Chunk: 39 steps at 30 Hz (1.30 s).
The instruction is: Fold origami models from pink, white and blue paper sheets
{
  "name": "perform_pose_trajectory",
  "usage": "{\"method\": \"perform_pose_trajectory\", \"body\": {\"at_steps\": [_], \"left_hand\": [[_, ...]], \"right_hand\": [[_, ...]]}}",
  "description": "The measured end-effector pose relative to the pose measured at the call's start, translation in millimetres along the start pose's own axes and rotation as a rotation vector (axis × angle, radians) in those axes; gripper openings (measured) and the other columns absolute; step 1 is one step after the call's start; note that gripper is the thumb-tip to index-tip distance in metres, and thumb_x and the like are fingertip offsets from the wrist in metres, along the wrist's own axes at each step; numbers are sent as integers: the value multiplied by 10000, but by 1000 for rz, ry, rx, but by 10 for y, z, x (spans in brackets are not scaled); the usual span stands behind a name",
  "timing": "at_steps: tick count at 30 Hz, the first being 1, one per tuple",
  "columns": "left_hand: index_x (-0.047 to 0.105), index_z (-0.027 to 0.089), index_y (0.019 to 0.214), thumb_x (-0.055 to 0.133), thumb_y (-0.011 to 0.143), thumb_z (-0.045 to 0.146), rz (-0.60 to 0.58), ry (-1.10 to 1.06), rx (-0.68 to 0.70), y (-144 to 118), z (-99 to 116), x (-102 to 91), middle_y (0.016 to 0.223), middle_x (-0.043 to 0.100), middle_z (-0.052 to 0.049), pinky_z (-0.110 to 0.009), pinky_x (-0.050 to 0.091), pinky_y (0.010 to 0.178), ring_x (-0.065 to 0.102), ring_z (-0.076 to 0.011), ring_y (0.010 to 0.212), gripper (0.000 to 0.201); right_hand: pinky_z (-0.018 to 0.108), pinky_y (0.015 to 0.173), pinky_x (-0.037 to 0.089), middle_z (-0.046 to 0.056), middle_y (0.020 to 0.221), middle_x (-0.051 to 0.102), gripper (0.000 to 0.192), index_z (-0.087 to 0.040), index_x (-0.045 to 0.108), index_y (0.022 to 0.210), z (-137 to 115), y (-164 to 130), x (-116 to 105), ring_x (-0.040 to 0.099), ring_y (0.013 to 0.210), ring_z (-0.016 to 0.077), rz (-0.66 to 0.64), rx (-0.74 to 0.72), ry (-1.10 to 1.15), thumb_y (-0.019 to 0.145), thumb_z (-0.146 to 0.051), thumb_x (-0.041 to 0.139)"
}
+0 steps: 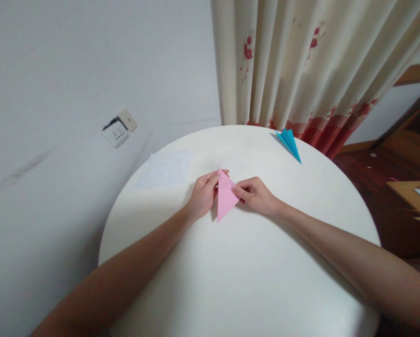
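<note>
Head view, from the left: a socket plate point(116, 134) sits on the wall point(55, 70). Next along, a thin white sheet point(164, 169) lies flat near the left rim of the round white table point(196, 290). Then comes the left hand point(206, 192), pinching the upper corner of the pink paper point(226, 194). That paper is a folded triangle over the middle of the table, between the hands; whether it touches the surface or is held just clear is hard to tell. The right hand point(255, 194) grips its right corner between thumb and fingers. Farther right, a blue folded paper point(290, 144) lies near the far rim, before the curtain point(283, 61). The step in hand looks like folding or aligning layers; the next move probably calls for one hand steadying while the other presses the crease.
</note>
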State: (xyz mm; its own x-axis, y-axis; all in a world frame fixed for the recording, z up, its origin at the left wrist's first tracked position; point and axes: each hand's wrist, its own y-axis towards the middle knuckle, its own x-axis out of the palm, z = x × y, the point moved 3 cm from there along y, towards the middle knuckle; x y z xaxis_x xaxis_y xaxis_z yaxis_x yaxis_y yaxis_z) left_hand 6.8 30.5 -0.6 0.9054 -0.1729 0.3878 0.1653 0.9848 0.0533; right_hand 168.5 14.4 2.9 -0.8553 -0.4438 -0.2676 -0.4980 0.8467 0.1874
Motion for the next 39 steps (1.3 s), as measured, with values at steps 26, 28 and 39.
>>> {"method": "perform_pose_trajectory", "body": {"at_steps": [26, 28, 39], "left_hand": [[756, 105, 776, 718, 801, 489, -266, 261, -141, 36, 32, -72, 716, 685, -80, -302, 441, 707, 596, -166, 679, 387], [760, 112, 775, 722, 790, 502, -251, 309, -136, 41, 38, -92, 712, 681, -76, -306, 442, 701, 591, -171, 678, 392], [777, 118, 791, 799, 722, 361, -9, 261, 40, 93, 68, -141, 820, 691, -89, -305, 453, 746, 593, -171, 781, 254]], "right_hand": [[249, 502, 247, -32, 554, 424, 453, -162, 505, 594, -5, -6, -24, 332, 531, 86, 29, 26, -49, 908, -488, 503], [250, 501, 240, -36, 559, 400, 458, -165, 497, 593, -5, -2, -24, 320, 536, 86, 22, 31, -45, 899, -504, 508], [251, 483, 202, -44, 561, 340, 455, -173, 457, 579, 15, 5, 19, 274, 525, 76, -71, 60, -33, 891, -499, 509]]}}
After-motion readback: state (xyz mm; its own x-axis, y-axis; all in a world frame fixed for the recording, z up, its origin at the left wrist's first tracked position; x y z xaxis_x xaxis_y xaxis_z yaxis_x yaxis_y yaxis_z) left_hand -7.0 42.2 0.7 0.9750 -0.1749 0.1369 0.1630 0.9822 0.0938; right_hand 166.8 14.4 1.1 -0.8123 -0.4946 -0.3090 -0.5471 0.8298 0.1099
